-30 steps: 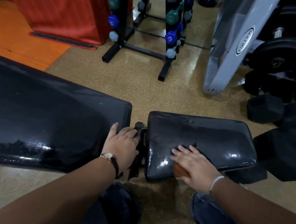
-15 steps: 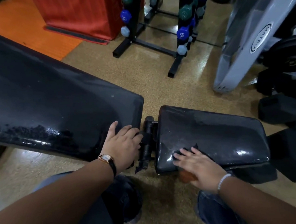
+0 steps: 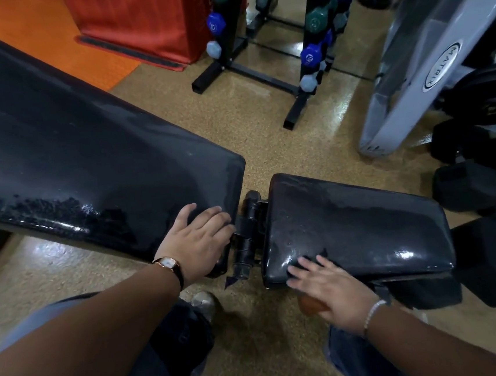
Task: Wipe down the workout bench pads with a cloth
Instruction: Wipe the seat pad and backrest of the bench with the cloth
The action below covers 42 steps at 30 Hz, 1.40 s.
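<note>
The bench has a long black back pad (image 3: pixel 86 161) on the left and a smaller black seat pad (image 3: pixel 362 225) on the right, joined by a black hinge (image 3: pixel 250 236). My left hand (image 3: pixel 199 242), with a watch on the wrist, rests flat on the near right corner of the back pad. Straight-fingered, my right hand (image 3: pixel 326 286) presses a dark cloth (image 3: pixel 320 256) onto the seat pad's near left corner; only a small dark edge of cloth shows past the fingers. An orange-brown thing (image 3: pixel 311 306) peeks out under that palm.
Two black racks of coloured dumbbells (image 3: pixel 312 24) stand on the speckled floor behind the bench. A grey machine frame (image 3: pixel 422 59) and black dumbbells (image 3: pixel 465 188) crowd the right side. A red block (image 3: pixel 145 18) and orange mat (image 3: pixel 44 34) lie at the back left.
My right hand has slid the cloth toward the seat pad's near left edge. The left hand has stayed on the back pad's corner. The view has shifted a little to the left.
</note>
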Tool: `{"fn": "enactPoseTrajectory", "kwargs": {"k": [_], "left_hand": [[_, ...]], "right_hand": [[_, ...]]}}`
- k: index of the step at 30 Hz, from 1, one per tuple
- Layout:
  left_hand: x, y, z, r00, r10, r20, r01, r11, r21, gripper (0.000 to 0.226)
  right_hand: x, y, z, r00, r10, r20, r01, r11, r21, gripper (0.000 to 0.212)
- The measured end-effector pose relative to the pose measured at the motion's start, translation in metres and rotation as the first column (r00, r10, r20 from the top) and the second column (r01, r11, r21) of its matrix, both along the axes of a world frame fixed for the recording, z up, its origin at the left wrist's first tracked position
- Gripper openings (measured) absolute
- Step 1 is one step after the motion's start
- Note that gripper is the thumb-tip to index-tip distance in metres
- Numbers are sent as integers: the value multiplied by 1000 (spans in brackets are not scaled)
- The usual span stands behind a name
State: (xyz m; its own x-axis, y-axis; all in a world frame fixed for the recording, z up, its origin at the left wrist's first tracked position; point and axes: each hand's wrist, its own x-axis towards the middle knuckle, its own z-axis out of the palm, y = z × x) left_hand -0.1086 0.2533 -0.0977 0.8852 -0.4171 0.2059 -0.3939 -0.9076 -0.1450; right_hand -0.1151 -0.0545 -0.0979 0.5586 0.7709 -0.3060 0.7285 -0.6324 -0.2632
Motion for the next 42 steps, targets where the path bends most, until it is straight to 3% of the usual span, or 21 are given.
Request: {"fn": "enactPoseTrajectory", "kwargs": {"k": [3,5,10,15,19,20,23,25,27,29,32,35,37,42], "left_hand": [[1,1,-2,999,-30,16,31,1000,-2,32],[1,1,-3,999,-35,18,35,999,-1,32],[1,1,-4,999,-40,20,39,999,25,31],[2,2,-5,999,-36,0,36,998,43,35],[3,2,-6,999,-51,-3,51,998,42,36],[3,3,-7,998,-56,0,56,998,36,36],[4,4,-7,998,-69,1,69,997,36,35],[5,5,-7,997,-72,-1,72,997,40,34],[4,5,-6,997,-71,-9,72,997,43,35],[4,4,-5,998,-66,-17,66,997,45,35],[4,2,-3,998,-51,-28,53,997,56,35],[4,2,-1,998,-50,-36,52,997,55,36],[4,2,-2,998,-55,-26,56,997,50,35],[5,3,-3,998,-62,-6,63,997,53,31]], "right_hand": [[15,-22,13,1000,9,26,-8,999,-42,77],[26,-26,21,995,-96,-15,96,995,-27,76],[28,22,9,932,-351,94,350,936,35,68],[10,61,-18,963,-214,165,224,974,-45,68],[19,34,-13,989,26,146,-14,996,-84,79],[25,25,-8,990,24,137,-10,995,-102,80],[47,8,5,963,-257,84,257,966,11,75],[56,17,9,889,-448,100,438,893,107,62],[55,39,7,833,-528,162,518,849,106,44],[38,63,-1,878,-432,206,430,901,58,35],[6,75,-15,974,-120,191,138,987,-80,48],[5,49,-19,983,33,183,-17,996,-88,47],[17,32,-17,973,50,224,-32,996,-82,46],[26,68,-9,896,-363,254,396,914,-91,45]]}}
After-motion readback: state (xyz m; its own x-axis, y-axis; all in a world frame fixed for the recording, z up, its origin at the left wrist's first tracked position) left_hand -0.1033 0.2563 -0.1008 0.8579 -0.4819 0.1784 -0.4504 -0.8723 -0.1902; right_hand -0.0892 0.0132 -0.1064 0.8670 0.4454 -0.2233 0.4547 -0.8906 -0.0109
